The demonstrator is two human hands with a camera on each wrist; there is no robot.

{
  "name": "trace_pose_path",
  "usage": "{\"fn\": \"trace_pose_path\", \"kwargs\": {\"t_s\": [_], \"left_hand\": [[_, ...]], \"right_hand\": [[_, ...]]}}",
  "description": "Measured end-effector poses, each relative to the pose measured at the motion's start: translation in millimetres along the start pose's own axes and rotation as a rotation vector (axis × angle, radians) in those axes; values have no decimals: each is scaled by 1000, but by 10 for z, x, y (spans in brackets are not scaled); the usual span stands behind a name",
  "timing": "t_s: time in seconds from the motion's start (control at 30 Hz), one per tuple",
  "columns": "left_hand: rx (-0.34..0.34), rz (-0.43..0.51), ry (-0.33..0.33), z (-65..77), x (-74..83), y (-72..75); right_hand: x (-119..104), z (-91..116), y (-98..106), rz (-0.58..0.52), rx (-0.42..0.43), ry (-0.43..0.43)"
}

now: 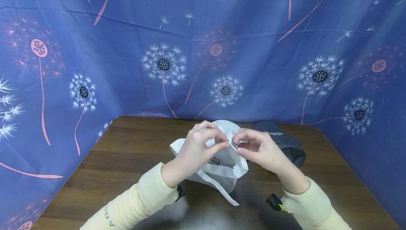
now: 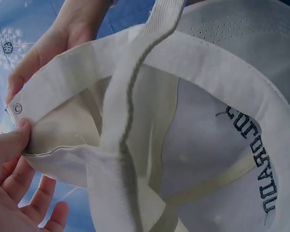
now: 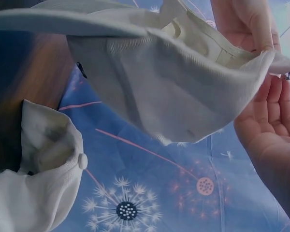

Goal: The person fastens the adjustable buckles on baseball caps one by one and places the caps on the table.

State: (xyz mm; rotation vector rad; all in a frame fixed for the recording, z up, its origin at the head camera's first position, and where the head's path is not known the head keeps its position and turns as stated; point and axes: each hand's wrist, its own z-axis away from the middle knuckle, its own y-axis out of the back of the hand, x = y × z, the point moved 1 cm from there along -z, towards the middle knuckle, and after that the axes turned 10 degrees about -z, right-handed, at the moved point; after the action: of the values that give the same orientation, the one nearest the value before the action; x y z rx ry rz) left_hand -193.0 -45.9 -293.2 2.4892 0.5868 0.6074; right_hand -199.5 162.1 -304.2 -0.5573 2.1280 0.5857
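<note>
A white cap (image 1: 206,177) hangs between both hands, its inside facing the person in the head view. Reversed dark lettering (image 2: 253,154) shows on its inner front. My left hand (image 1: 198,145) pinches the cap's back edge between thumb and fingers, close to a metal eyelet (image 2: 18,108). Facing it, my right hand (image 1: 258,149) pinches the same edge, with a small dark-and-white piece (image 1: 234,145) at its fingertips. A white strap (image 1: 219,186) dangles below the cap. The right wrist view shows the cap's outer crown (image 3: 174,92), with the right hand's curled fingers beside it.
A dark cap (image 1: 282,140) with pale lettering lies at the back right of the wooden table (image 1: 133,145). Pale fabric with a round button (image 3: 48,169) fills the right wrist view's lower left. Blue dandelion-print cloth (image 1: 196,22) walls the table at the back and sides.
</note>
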Motion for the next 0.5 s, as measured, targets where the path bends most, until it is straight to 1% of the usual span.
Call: {"fn": "trace_pose_path", "kwargs": {"t_s": [0.17,0.5], "left_hand": [[1,7,-37,3,9,15],[-8,-10,-65,1,20,50]], "right_hand": [[-2,8,27,-28,-40,-9],[6,-1,19,-67,-34,-12]]}}
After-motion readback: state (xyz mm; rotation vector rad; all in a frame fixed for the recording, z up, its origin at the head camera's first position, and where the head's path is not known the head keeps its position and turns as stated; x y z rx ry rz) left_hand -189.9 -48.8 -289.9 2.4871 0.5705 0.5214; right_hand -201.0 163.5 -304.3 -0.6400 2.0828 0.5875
